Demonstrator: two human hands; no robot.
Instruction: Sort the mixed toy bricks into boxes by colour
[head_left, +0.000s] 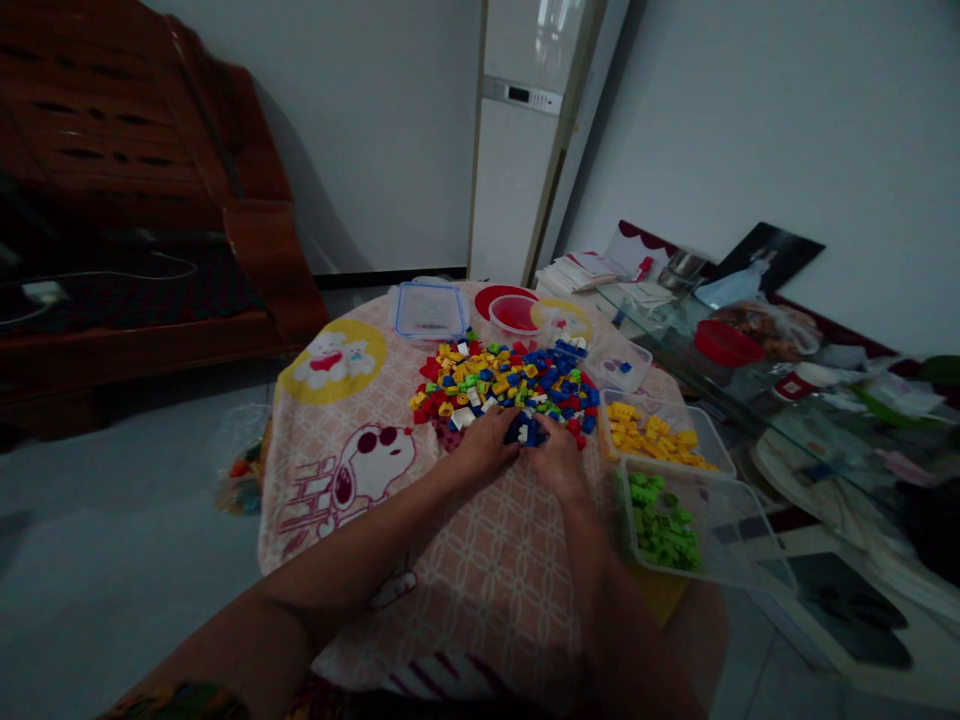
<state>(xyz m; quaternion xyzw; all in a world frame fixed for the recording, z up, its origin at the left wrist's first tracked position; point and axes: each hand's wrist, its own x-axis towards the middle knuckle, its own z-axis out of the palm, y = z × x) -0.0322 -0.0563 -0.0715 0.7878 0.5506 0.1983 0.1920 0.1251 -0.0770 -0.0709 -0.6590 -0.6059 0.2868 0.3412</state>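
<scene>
Bricks [504,376] are red, yellow, blue, green and white; the cloth [480,560] is pinkish with a pale ring lattice; the lid [430,310] is blue-rimmed.

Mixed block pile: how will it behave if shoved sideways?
The mixed block pile would likely spread rather than move as one, since its pieces look loose. Each piece is probably light, being small and apparently plastic. Their mostly angular shapes suggest sliding or tumbling across the patterned tablecloth more than rolling.
</scene>
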